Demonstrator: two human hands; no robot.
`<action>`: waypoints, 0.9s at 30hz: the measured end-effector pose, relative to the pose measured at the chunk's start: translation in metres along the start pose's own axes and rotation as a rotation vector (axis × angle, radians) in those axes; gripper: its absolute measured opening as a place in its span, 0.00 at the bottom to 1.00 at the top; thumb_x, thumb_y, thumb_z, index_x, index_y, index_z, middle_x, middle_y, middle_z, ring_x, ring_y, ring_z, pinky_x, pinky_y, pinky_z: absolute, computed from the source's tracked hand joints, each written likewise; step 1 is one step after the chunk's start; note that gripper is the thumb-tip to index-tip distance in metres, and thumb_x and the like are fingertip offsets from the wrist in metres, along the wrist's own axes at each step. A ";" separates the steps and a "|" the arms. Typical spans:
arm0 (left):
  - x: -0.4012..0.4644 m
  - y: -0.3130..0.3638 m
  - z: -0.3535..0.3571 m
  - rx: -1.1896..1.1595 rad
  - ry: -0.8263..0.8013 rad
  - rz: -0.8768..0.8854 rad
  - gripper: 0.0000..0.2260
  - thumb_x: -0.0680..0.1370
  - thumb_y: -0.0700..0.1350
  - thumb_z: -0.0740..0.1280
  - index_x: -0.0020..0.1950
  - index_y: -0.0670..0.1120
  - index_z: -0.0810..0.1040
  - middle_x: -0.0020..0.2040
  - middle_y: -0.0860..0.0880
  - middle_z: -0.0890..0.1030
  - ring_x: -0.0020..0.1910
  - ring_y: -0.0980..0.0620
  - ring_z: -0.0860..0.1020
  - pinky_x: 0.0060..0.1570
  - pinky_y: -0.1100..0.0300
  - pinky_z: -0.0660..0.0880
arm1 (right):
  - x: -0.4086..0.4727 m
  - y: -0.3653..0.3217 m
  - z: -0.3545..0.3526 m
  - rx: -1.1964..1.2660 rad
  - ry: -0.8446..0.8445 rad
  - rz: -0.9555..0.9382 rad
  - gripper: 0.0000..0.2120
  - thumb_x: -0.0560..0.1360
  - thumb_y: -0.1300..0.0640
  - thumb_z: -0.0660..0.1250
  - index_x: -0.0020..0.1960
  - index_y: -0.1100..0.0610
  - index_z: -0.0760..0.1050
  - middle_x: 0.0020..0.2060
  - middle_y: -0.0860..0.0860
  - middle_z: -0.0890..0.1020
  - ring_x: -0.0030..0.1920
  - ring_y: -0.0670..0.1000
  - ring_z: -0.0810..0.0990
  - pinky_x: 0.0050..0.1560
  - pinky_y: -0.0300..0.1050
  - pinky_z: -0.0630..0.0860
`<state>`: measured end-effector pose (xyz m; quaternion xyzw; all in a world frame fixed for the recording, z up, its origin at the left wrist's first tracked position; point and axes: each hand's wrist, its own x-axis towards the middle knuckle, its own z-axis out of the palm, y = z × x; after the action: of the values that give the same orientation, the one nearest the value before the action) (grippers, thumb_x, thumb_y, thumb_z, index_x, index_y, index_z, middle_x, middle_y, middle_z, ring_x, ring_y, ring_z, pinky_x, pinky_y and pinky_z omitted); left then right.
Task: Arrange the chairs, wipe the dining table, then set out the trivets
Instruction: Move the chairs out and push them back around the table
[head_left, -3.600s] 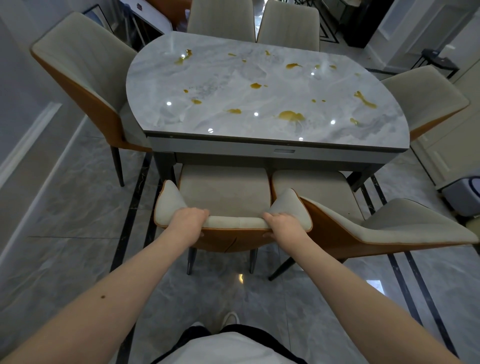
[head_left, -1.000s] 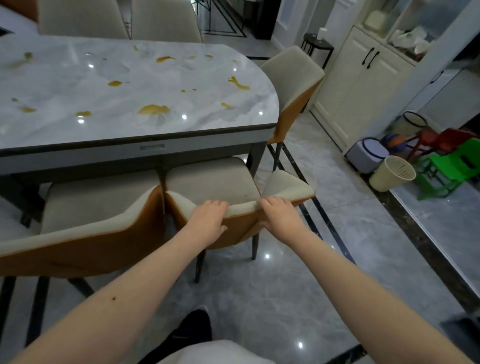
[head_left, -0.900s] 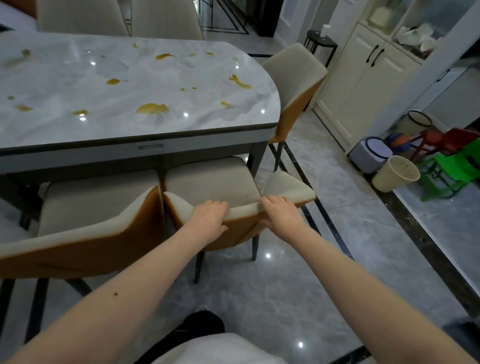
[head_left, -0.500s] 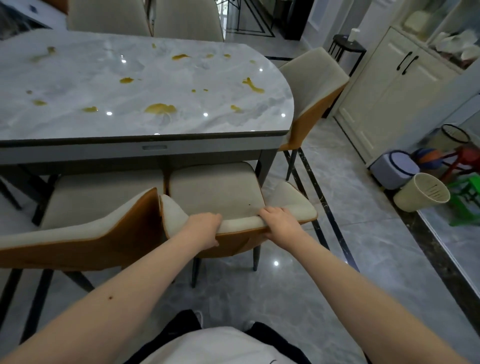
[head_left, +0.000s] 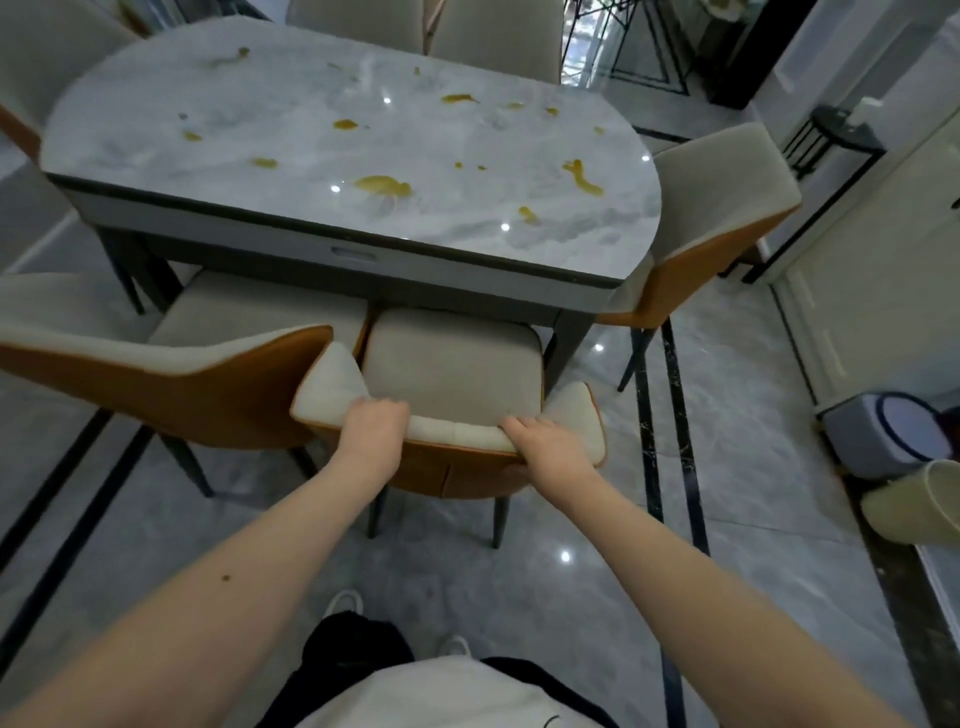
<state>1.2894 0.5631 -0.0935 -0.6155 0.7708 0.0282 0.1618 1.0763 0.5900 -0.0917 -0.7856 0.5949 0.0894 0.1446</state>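
Grasping the chair (head_left: 452, 374) backrest, left hand (head_left: 375, 423) and right hand (head_left: 545, 441) push it under the stained dining table (head_left: 291, 130); its left wing, seemingly touching the neighbouring chair (head_left: 171, 374), could snag.

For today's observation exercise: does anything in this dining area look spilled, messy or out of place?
Yes. Yellow-brown splotches are scattered over the marble dining table, which looks like spilled sauce not yet wiped. On the floor at the right, a cream bin lies tipped on its side.
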 end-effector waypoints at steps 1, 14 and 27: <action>0.000 -0.001 0.001 -0.013 0.005 0.001 0.09 0.77 0.38 0.64 0.56 0.45 0.73 0.54 0.47 0.79 0.54 0.47 0.77 0.53 0.57 0.69 | 0.001 0.001 0.001 -0.001 0.003 -0.008 0.21 0.73 0.51 0.69 0.63 0.51 0.66 0.58 0.52 0.76 0.58 0.55 0.74 0.57 0.50 0.71; 0.012 -0.005 -0.008 -0.040 0.046 0.017 0.07 0.78 0.39 0.61 0.55 0.46 0.72 0.53 0.47 0.78 0.53 0.46 0.76 0.52 0.56 0.70 | 0.014 0.009 -0.005 -0.009 0.019 -0.068 0.19 0.76 0.53 0.67 0.64 0.50 0.66 0.58 0.50 0.76 0.57 0.53 0.74 0.56 0.50 0.72; 0.032 -0.017 -0.012 -0.040 0.023 0.029 0.11 0.76 0.40 0.66 0.58 0.46 0.71 0.54 0.47 0.79 0.54 0.47 0.76 0.54 0.55 0.71 | 0.032 0.004 -0.017 -0.013 -0.001 -0.036 0.19 0.76 0.56 0.65 0.66 0.51 0.66 0.60 0.50 0.76 0.60 0.54 0.73 0.59 0.49 0.71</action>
<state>1.2968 0.5261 -0.0888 -0.6077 0.7808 0.0387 0.1401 1.0809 0.5542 -0.0857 -0.7969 0.5802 0.0911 0.1415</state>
